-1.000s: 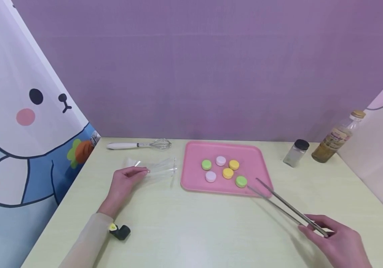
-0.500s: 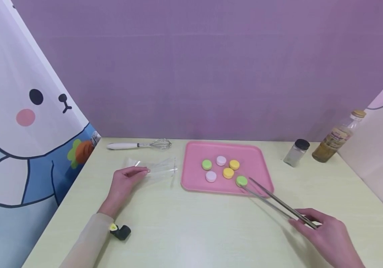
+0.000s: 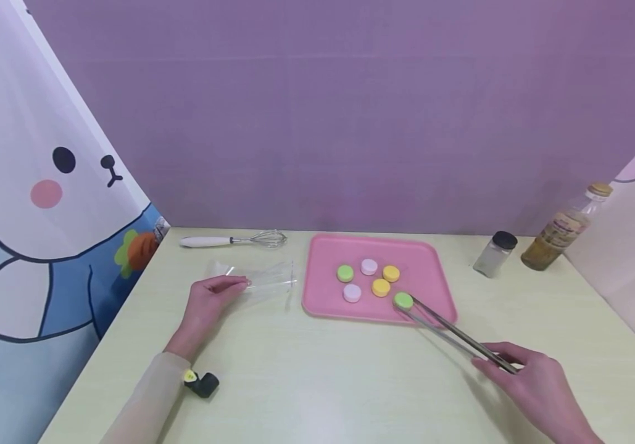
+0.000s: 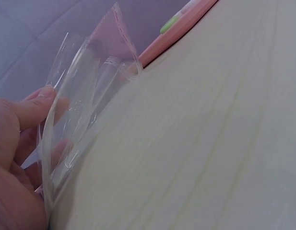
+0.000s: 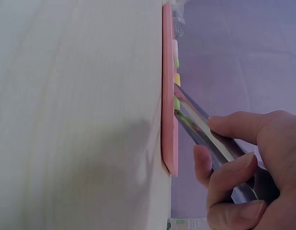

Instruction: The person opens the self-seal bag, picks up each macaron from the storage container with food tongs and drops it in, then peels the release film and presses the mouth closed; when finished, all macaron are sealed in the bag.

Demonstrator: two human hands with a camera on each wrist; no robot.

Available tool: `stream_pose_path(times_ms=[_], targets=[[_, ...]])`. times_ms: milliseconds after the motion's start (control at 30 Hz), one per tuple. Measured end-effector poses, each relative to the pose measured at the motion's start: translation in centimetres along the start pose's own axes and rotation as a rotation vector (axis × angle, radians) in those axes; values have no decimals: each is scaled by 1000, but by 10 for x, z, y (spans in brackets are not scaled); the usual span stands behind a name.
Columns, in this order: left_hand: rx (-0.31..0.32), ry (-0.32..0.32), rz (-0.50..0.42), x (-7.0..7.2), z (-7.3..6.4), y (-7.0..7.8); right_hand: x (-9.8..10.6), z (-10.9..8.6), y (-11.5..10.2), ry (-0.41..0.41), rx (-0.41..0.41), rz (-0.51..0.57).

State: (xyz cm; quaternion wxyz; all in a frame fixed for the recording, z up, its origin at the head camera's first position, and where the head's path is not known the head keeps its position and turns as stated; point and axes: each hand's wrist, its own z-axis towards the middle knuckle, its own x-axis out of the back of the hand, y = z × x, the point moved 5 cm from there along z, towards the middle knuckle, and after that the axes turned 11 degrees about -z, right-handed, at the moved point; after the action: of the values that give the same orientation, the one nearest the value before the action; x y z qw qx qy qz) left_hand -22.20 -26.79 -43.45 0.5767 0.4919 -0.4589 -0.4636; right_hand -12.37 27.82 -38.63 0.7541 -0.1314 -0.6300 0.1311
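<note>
My right hand (image 3: 534,382) holds metal tongs (image 3: 467,339) between thumb and fingers. The tongs' tips stand on either side of a green macaron (image 3: 403,301) at the near right of the pink tray (image 3: 317,308). Several more macarons lie on the tray: another green one (image 3: 345,273), two lilac ones and two yellow ones. To the left of the tray, my left hand (image 3: 211,305) pinches the edge of a clear plastic bag (image 3: 273,277). In the left wrist view the bag (image 4: 85,91) bulges apart at its mouth, with thumb on one side and fingers showing through the film.
A whisk (image 3: 234,240) with a white handle lies behind the bag. At the back right stand a small black-lidded jar (image 3: 493,256) and a corked glass bottle (image 3: 560,231). A purple backdrop (image 3: 317,123) rises along the table's far edge.
The right hand has moved left and forward with the tongs, and their tips have come from right of the near green macaron to around it. The left hand keeps its place on the bag.
</note>
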Motion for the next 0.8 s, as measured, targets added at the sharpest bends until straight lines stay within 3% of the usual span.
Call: stream_pose_path(times_ms=[800], targets=[[-31, -3, -19, 0, 0, 2, 3, -8, -5, 75, 6, 23]])
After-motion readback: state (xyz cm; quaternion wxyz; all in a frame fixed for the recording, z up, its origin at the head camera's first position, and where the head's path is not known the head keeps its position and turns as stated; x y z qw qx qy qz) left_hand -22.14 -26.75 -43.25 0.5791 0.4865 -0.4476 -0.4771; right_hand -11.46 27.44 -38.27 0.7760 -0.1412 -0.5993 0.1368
